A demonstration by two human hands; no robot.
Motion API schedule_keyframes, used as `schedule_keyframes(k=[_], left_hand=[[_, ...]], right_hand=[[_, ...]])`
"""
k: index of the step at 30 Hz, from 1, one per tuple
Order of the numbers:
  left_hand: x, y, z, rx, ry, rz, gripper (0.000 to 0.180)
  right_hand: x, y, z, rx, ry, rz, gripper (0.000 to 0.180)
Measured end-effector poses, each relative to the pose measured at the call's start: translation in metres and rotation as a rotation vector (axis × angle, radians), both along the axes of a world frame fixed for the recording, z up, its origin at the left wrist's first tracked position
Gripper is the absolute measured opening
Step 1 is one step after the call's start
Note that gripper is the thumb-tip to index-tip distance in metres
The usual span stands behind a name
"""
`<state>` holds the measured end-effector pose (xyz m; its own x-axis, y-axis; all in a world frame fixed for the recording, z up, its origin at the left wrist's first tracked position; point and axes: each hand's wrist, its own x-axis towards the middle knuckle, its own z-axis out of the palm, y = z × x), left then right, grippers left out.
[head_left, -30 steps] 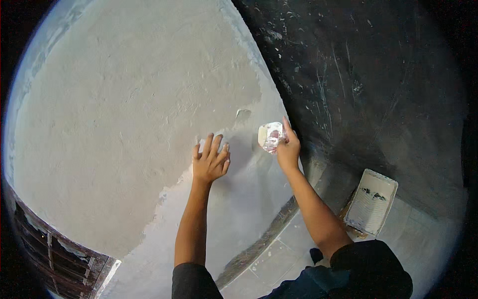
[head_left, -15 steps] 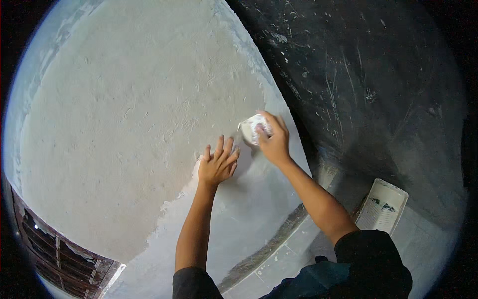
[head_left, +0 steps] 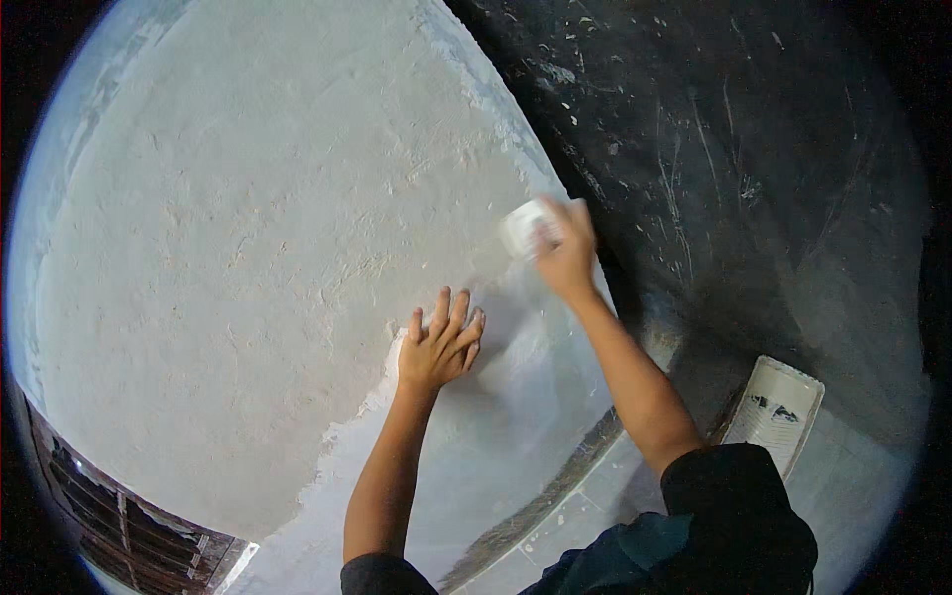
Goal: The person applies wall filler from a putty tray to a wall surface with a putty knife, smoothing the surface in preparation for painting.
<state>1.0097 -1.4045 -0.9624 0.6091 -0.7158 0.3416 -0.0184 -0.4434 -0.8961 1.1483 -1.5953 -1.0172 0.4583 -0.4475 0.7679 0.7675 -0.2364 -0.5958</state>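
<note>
A large pale wall [head_left: 228,248] fills the left and middle, with a rough beige coat above and a smoother, whiter area below. My left hand [head_left: 434,349] rests against it with fingers spread, on the border between the two areas. Higher and to the right, my right hand [head_left: 567,243] is closed around a small white block-like tool [head_left: 523,230] at the wall near its right edge. Motion blurs the tool, so its exact kind cannot be made out.
A paint tray [head_left: 778,416] with a ribbed slope and dark smears stands at the lower right. Beyond the wall's edge is a dark, scratched surface [head_left: 734,149]. A brown wooden lattice-like frame [head_left: 129,526] shows at the lower left. Pale tiles [head_left: 565,526] run below the wall.
My right hand has moved up and slightly right with the white tool, toward the wall's right edge. My left hand stays spread on the wall, while the view has shifted a little.
</note>
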Motion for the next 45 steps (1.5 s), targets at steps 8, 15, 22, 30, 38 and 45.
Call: schedule_keyframes(k=[8, 15, 22, 30, 38, 45], left_hand=[[-0.001, 0.006, 0.001, -0.047, 0.015, -0.025, 0.034], [-0.003, 0.008, -0.002, -0.043, 0.042, -0.057, 0.034], [-0.009, 0.001, 0.004, -0.056, 0.059, -0.035, 0.032], [-0.004, 0.008, 0.002, -0.068, 0.057, -0.081, 0.037], [-0.004, 0.009, 0.0, -0.106, 0.105, -0.071, 0.041], [-0.005, 0.015, 0.001, -0.112, 0.095, -0.088, 0.039]], right_hand=[[-0.025, 0.025, 0.011, -0.047, -0.064, 0.204, 0.042], [-0.023, 0.021, 0.012, 0.073, -0.103, 0.124, 0.036], [-0.013, -0.011, 0.01, 0.174, 0.129, 0.019, 0.033], [-0.011, -0.011, -0.006, 0.123, 0.251, -0.052, 0.038], [-0.004, 0.003, 0.005, 0.078, 0.079, -0.015, 0.035], [-0.044, 0.032, 0.025, 0.04, -0.065, 0.294, 0.038]])
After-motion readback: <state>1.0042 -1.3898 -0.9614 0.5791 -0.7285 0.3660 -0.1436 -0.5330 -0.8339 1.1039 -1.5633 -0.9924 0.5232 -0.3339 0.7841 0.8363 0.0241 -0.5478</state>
